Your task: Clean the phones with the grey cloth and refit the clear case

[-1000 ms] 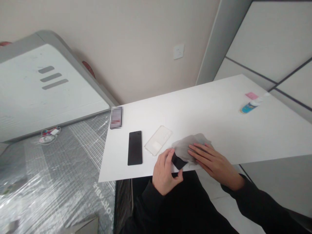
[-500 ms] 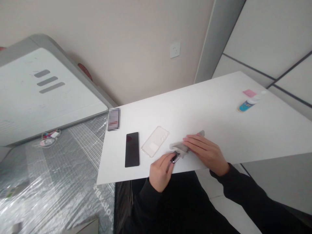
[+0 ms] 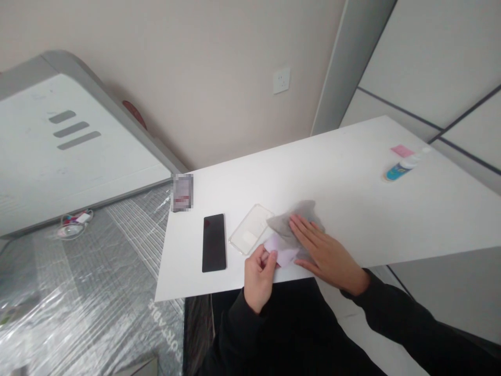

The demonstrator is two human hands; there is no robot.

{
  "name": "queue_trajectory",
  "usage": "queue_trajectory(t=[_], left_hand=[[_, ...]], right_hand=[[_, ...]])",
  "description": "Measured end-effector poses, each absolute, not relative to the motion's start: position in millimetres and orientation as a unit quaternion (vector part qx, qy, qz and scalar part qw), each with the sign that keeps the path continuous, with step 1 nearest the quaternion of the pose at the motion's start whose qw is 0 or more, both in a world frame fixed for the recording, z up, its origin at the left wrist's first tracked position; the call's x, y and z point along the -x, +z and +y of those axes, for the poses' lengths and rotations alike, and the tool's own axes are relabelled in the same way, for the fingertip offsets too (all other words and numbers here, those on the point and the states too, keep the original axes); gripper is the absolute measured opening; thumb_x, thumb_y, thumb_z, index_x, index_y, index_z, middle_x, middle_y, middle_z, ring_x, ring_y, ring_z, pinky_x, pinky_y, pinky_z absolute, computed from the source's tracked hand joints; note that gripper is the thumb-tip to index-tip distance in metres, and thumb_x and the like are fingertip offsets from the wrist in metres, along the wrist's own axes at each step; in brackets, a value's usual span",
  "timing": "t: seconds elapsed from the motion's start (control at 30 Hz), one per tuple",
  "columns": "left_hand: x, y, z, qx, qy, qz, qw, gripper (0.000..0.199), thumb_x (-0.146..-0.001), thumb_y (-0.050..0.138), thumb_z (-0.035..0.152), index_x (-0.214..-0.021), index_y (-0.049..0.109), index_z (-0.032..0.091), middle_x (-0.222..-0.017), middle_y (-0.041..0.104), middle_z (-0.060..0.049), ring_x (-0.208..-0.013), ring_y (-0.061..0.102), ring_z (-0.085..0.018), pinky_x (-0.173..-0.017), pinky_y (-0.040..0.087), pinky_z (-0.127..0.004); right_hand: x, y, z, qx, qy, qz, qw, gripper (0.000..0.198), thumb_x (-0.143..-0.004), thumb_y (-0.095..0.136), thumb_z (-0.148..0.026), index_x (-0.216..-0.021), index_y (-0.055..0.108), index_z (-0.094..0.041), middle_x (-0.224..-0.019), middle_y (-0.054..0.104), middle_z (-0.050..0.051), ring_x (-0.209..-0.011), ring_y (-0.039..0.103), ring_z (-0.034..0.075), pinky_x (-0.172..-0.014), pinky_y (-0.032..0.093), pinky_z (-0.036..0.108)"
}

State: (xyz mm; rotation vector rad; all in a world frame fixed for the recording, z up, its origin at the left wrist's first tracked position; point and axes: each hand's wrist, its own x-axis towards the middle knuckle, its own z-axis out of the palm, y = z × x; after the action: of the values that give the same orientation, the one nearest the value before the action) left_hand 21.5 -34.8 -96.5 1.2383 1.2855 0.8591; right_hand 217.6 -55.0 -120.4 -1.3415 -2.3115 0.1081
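My left hand [image 3: 260, 277] is closed around the lower left edge of a lavender phone [image 3: 282, 254], thumb on top. A grey cloth [image 3: 287, 225] covers the upper part of this phone. On the cloth my right hand [image 3: 319, 250] lies flat with its fingers stretched out and the thumb apart. Just left of the cloth, and touching or nearly touching it, is a clear phone case [image 3: 249, 230]. A black-screened phone [image 3: 214, 243] rests further left on the white table [image 3: 352, 183].
A white spray bottle with a blue label [image 3: 400, 168] and a pink piece [image 3: 402, 151] are at the table's far right. A blurred-out item [image 3: 182, 192] sits at the left corner. Beside the table lies a plastic-wrapped surface [image 3: 97, 282] with a cable bundle [image 3: 76, 224].
The phone in my left hand now shows a lavender face instead of a dark one. The grey cloth is spread wider, and my right hand has flattened on it, slightly nearer the left hand.
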Motion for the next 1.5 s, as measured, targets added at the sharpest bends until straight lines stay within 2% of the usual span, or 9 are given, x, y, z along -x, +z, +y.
queue_trajectory(t=[0.17,0.33,0.5,0.63,0.8,1.03,1.27,1.37,1.5], left_hand=[[-22,-98,-31,-0.448,0.396,0.557,0.577,0.047,-0.075,0.078,0.06,-0.068,0.058,0.018,-0.058,0.057,0.004,-0.055,0.051,-0.011,-0.056,0.045,-0.022],[-27,-96,-33,-0.416,0.401,0.534,0.618,0.053,-0.076,0.076,0.064,-0.095,0.069,0.015,-0.069,0.067,0.001,-0.057,0.057,-0.013,-0.059,0.052,-0.025],[-29,-91,-39,-0.415,0.406,0.526,0.622,0.055,-0.069,0.082,0.068,-0.079,0.066,0.017,-0.06,0.06,0.004,-0.056,0.055,-0.012,-0.059,0.05,-0.024],[-26,-85,-43,-0.422,0.395,0.522,0.627,0.055,-0.073,0.078,0.07,-0.079,0.065,0.017,-0.059,0.06,0.003,-0.055,0.057,-0.013,-0.06,0.05,-0.025],[-23,-83,-48,-0.427,0.399,0.533,0.612,0.058,-0.069,0.08,0.072,-0.068,0.06,0.018,-0.055,0.057,0.004,-0.053,0.053,-0.012,-0.055,0.045,-0.023],[-26,-87,-49,-0.425,0.42,0.53,0.601,0.057,-0.07,0.081,0.071,-0.067,0.059,0.018,-0.053,0.052,0.006,-0.052,0.048,-0.01,-0.055,0.041,-0.021],[-34,-91,-48,-0.417,0.426,0.507,0.623,0.054,-0.077,0.077,0.067,-0.092,0.07,0.016,-0.071,0.068,0.0,-0.058,0.056,-0.012,-0.058,0.046,-0.023],[-37,-93,-47,-0.416,0.427,0.499,0.63,0.057,-0.075,0.077,0.069,-0.098,0.072,0.017,-0.072,0.067,0.001,-0.058,0.056,-0.012,-0.059,0.046,-0.023],[-40,-95,-47,-0.418,0.413,0.496,0.639,0.054,-0.078,0.076,0.067,-0.095,0.071,0.016,-0.064,0.061,0.003,-0.057,0.056,-0.012,-0.062,0.049,-0.024]], right_hand=[[-217,-111,-61,0.413,0.037,-0.886,0.207,0.09,-0.103,0.041,-0.065,-0.166,0.006,-0.012,-0.164,0.04,0.015,-0.152,0.039,0.031,-0.117,0.043,0.049],[-219,-102,-58,0.475,-0.017,-0.85,0.228,0.081,-0.106,0.035,-0.06,-0.166,0.014,-0.01,-0.162,0.044,0.017,-0.15,0.04,0.034,-0.117,0.038,0.053],[-223,-97,-50,0.425,-0.017,-0.874,0.235,0.08,-0.105,0.033,-0.064,-0.164,0.024,-0.012,-0.159,0.049,0.014,-0.147,0.045,0.03,-0.116,0.039,0.05],[-223,-91,-46,0.498,-0.052,-0.824,0.266,0.08,-0.104,0.029,-0.065,-0.16,0.035,-0.008,-0.16,0.045,0.02,-0.15,0.04,0.038,-0.114,0.039,0.059],[-221,-90,-50,0.415,-0.032,-0.875,0.247,0.075,-0.106,0.032,-0.06,-0.164,0.025,-0.012,-0.158,0.051,0.014,-0.145,0.048,0.03,-0.113,0.044,0.05],[-224,-96,-61,0.414,-0.03,-0.872,0.26,0.084,-0.104,0.034,-0.065,-0.164,0.02,-0.008,-0.156,0.053,0.017,-0.145,0.048,0.032,-0.113,0.044,0.05],[-229,-96,-68,0.443,-0.062,-0.843,0.3,0.078,-0.107,0.03,-0.061,-0.164,0.023,-0.007,-0.154,0.055,0.017,-0.145,0.048,0.031,-0.116,0.039,0.05],[-233,-97,-67,0.387,-0.06,-0.875,0.284,0.072,-0.109,0.033,-0.054,-0.164,0.022,-0.01,-0.15,0.06,0.012,-0.141,0.053,0.025,-0.116,0.039,0.043],[-242,-97,-61,0.482,-0.089,-0.82,0.297,0.073,-0.108,0.029,-0.056,-0.163,0.026,-0.008,-0.153,0.054,0.019,-0.145,0.049,0.033,-0.115,0.037,0.054]])
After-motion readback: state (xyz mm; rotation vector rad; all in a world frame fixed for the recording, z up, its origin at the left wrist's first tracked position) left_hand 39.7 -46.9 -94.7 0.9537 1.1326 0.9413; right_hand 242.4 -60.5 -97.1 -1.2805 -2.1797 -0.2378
